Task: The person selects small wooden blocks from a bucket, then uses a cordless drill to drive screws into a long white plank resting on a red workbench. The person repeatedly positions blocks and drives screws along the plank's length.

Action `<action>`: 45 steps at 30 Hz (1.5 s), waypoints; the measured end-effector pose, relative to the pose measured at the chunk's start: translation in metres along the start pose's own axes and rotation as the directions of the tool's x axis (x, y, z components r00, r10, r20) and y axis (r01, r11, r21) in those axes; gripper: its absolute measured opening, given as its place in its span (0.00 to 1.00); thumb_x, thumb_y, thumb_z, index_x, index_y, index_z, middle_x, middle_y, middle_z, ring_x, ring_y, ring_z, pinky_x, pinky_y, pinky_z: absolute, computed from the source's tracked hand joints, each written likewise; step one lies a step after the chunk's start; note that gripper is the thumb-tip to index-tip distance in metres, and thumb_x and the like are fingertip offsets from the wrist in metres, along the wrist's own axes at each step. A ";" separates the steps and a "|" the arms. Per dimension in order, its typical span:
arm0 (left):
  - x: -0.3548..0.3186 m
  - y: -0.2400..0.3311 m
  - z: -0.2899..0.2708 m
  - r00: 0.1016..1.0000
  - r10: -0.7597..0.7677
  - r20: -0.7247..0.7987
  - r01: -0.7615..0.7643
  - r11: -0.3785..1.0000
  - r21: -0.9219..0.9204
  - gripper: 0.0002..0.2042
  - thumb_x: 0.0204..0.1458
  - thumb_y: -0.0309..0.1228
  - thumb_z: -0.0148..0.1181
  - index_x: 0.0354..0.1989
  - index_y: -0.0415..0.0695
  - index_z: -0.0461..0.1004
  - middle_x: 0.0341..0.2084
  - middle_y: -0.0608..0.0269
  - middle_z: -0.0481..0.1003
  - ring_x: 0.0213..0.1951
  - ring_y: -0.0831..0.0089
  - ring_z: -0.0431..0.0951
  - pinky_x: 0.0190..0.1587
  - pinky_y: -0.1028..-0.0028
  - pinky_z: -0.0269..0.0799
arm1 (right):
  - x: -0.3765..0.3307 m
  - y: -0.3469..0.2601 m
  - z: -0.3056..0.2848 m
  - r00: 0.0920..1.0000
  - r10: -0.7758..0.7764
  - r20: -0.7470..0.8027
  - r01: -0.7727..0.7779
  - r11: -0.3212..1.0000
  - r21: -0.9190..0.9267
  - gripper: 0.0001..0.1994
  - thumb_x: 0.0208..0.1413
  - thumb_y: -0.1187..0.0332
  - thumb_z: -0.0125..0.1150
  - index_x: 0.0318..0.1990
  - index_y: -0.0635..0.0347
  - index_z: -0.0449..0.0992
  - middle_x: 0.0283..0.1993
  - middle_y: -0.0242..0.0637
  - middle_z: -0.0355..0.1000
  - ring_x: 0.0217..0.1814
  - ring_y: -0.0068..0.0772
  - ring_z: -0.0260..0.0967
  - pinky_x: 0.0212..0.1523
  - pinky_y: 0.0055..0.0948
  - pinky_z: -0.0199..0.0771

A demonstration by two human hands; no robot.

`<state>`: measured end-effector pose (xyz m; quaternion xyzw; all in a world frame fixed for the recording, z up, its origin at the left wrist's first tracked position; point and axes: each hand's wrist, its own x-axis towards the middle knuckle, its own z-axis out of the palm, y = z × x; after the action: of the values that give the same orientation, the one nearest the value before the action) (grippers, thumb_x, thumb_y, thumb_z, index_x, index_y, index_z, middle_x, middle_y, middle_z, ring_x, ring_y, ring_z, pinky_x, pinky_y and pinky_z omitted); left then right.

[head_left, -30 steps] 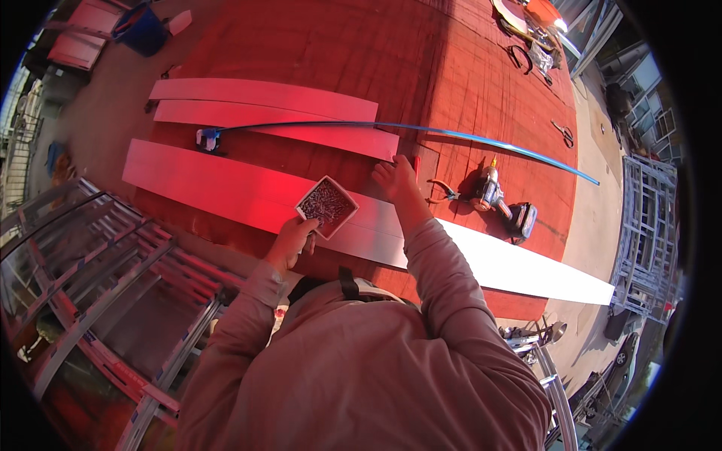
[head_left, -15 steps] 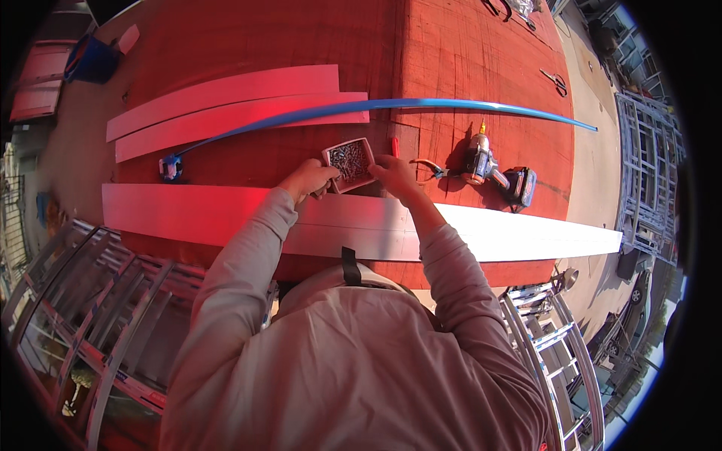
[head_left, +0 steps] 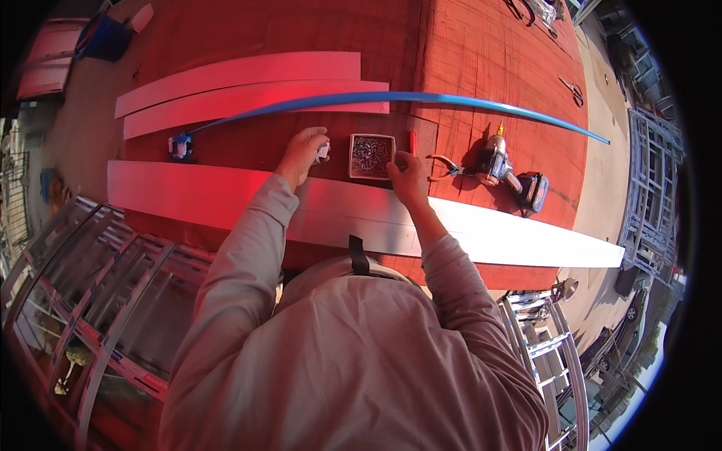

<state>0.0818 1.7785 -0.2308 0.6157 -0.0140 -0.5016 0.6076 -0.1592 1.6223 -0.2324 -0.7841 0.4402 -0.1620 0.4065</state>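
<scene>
A small open box (head_left: 351, 170) full of small metal fasteners, possibly screws or rivets, sits on the red tabletop (head_left: 248, 143) before me. My right hand (head_left: 408, 182) is at its right side, fingers closed on the rim near the lower right corner. Left of the box and apart from it, my left hand (head_left: 299, 158) is closed around a small whitish piece (head_left: 323, 152), whose kind I cannot make out. Just below both hands runs a long, pale metal strip (head_left: 346, 214).
Two shorter strips (head_left: 248, 75) lie farther back, crossed by a blue tape measure blade (head_left: 451, 98) pulled from its case (head_left: 180, 146). Right of the box are a red stick-like tool (head_left: 412, 141), pliers (head_left: 445, 168) and a cordless drill (head_left: 496, 161). Scissors (head_left: 573, 92) lie far right. Metal frames (head_left: 98, 301) stand near left.
My left hand has let go of the box and moved left, with the small whitish piece now showing in it. The box, tilted before, now sits straighter. My right hand stays at its right side.
</scene>
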 end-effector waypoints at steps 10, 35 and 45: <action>-0.014 -0.014 -0.010 0.942 0.324 -0.088 -0.318 0.945 0.082 0.23 0.62 0.19 0.50 0.66 0.38 0.71 0.60 0.55 0.76 0.58 0.67 0.77 0.61 0.71 0.70 | -0.020 -0.047 0.005 0.991 -0.132 0.022 0.133 0.991 -0.019 0.18 0.55 0.68 0.70 0.54 0.58 0.80 0.45 0.45 0.76 0.43 0.46 0.78 0.47 0.42 0.79; -0.159 -0.115 0.101 0.884 0.332 0.329 -0.453 0.780 0.431 0.19 0.60 0.30 0.66 0.58 0.36 0.75 0.57 0.50 0.77 0.63 0.56 0.75 0.67 0.61 0.68 | -0.168 0.025 -0.063 0.956 0.266 -0.121 -0.287 0.932 -0.221 0.13 0.60 0.59 0.65 0.40 0.59 0.87 0.36 0.43 0.84 0.40 0.43 0.83 0.45 0.41 0.80; -0.139 -0.128 0.140 0.734 0.557 0.388 -0.596 0.254 0.762 0.21 0.50 0.31 0.72 0.53 0.44 0.79 0.57 0.51 0.75 0.61 0.51 0.74 0.65 0.56 0.70 | -0.141 0.050 -0.073 0.993 0.117 -0.027 -0.120 0.968 -0.220 0.15 0.58 0.55 0.68 0.40 0.58 0.86 0.40 0.41 0.83 0.44 0.42 0.81 0.49 0.40 0.79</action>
<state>-0.1514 1.7962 -0.2110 0.7703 -0.4932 -0.1813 0.3612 -0.3108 1.6877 -0.2123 -0.7956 0.5043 -0.0931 0.3227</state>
